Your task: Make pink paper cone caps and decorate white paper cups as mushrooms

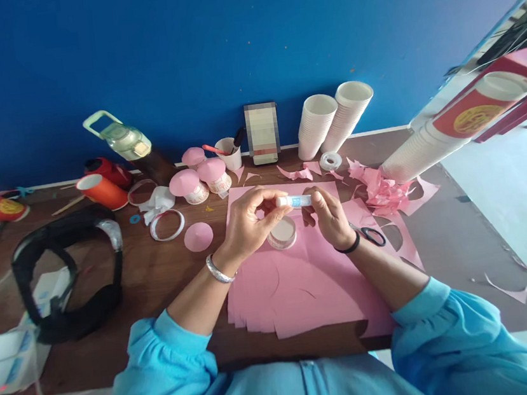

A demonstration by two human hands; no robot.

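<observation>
A white glue stick point(298, 201) with blue lettering lies level between my two hands. My left hand point(252, 221) pinches its left end with thumb and fingers. At its right end, my right hand point(330, 215) grips it, the thumb along the side. Below them a short white paper cup point(281, 232) sits on a stack of pink paper sheets point(298, 289). Near my right wrist are dark-handled scissors point(374, 236), partly covered by the hand and arm. A round pink paper cone point(198, 237) lies left of the sheets.
Small cups with pink tops point(187, 184) stand back left, near a bottle point(129, 140) and a cup holding pens point(229, 155). A phone point(263, 133) leans on the blue wall beside stacked paper cups point(317, 127). Crumpled pink scraps point(382, 189) lie right, a black headband-like device point(68, 273) left.
</observation>
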